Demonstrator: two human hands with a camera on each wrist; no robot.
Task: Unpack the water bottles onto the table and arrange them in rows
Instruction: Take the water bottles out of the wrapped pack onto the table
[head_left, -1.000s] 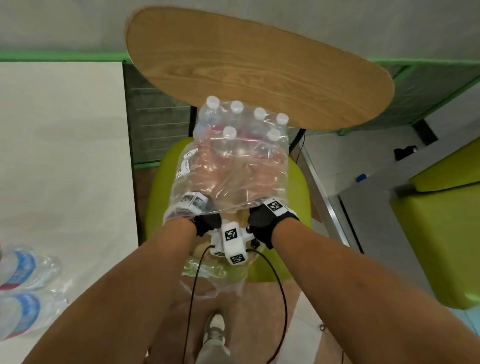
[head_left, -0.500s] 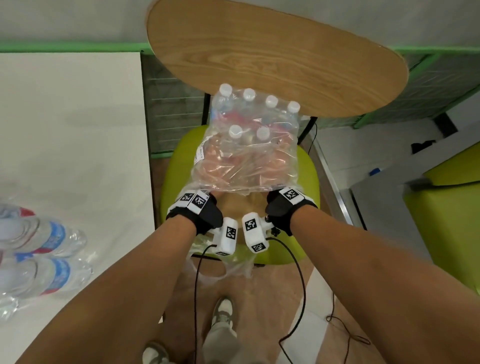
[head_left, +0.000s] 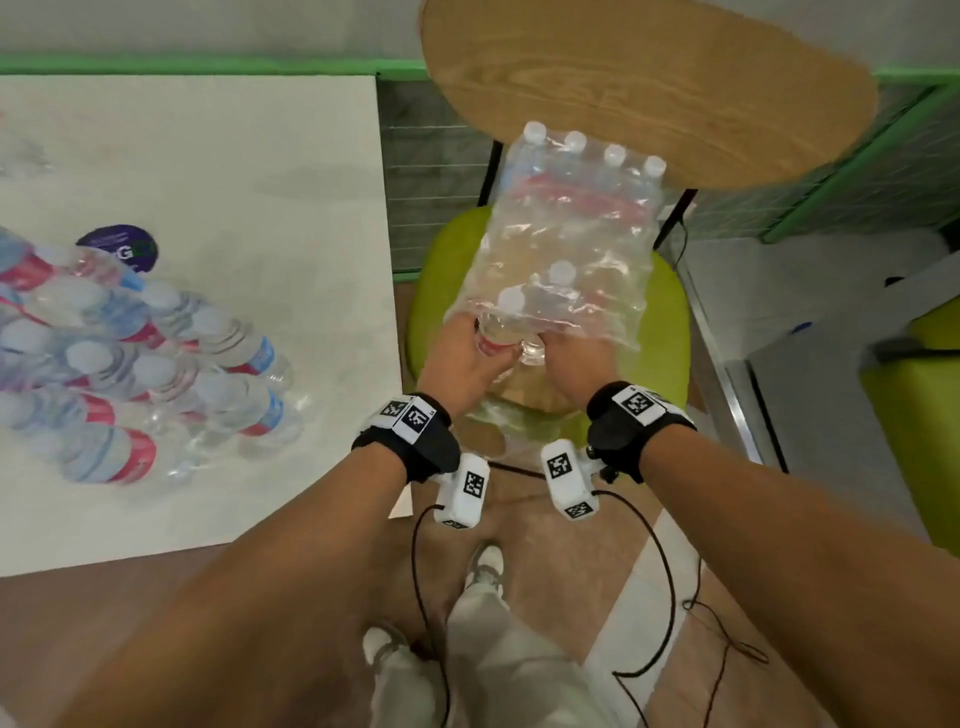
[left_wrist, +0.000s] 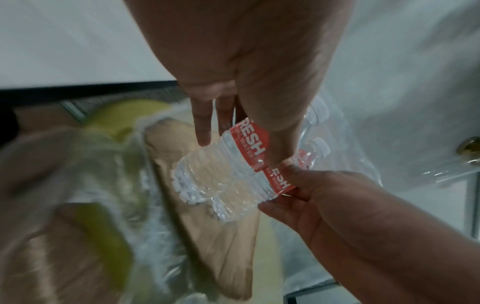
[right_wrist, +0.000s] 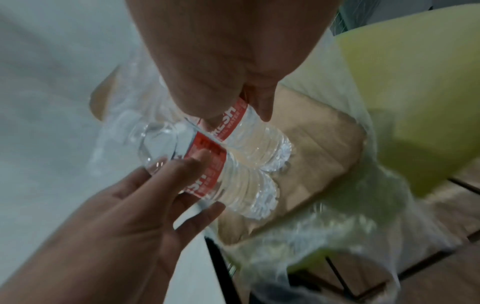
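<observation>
Where both hands clutched the shrink-wrapped pack (head_left: 566, 249) before, my left hand (head_left: 462, 364) and right hand (head_left: 571, 364) now each grip a water bottle (left_wrist: 223, 164) (red-labelled).

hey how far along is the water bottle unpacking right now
Partly done. A batch of bottles already lies on the table, heaped, not in rows. The left hand and right hand each grip a bottle at the torn pack on the chair. Several remain wrapped; arranging remains.
</observation>
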